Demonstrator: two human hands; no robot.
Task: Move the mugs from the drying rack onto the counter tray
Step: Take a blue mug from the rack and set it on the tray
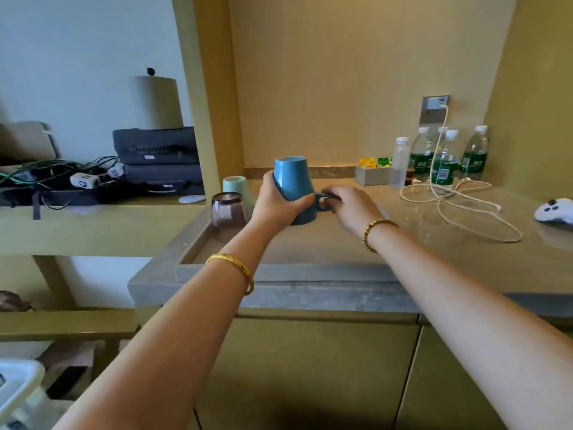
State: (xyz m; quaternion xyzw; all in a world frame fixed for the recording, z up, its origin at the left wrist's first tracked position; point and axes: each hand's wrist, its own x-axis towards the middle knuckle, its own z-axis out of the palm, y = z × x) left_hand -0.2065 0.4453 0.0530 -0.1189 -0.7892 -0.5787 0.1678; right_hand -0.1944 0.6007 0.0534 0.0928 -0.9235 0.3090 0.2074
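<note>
Stone counter (434, 259) is stretching across the alcove in front of us, with tan wood-look walls rising behind it and tan cabinet doors (310, 367) closing off the space below. At the counter's left end a shallow tray (192, 243) with a raised rim is sitting recessed into the top. We are holding a blue mug (293, 184) upside down over the tray's middle: our left hand (276, 203) is wrapping its grip around the mug's body, and our right hand (350, 206) is pinching the handle with its fingers closed on it. Whether the mug's rim is touching the tray floor we cannot tell. Just to the left, a pale green mug (234, 185) and a purple tinted glass (228, 209) are standing inverted in the tray's back corner, the glass in front of the mug and close to our left wrist. A gold bangle (232, 268) is circling our left forearm and a beaded bracelet (376, 231) our right wrist. Toward the right, water bottles (446, 159) are clustering near a wall socket (434, 107), a small box of tea bags (370, 173) is sitting beside them, a white cable (459, 206) is looping over the counter, and a white controller (555, 211) is lying at the far edge. On a lower shelf to our left, dark bags (158, 156) and tangled wires (62, 175) are piling up.
</note>
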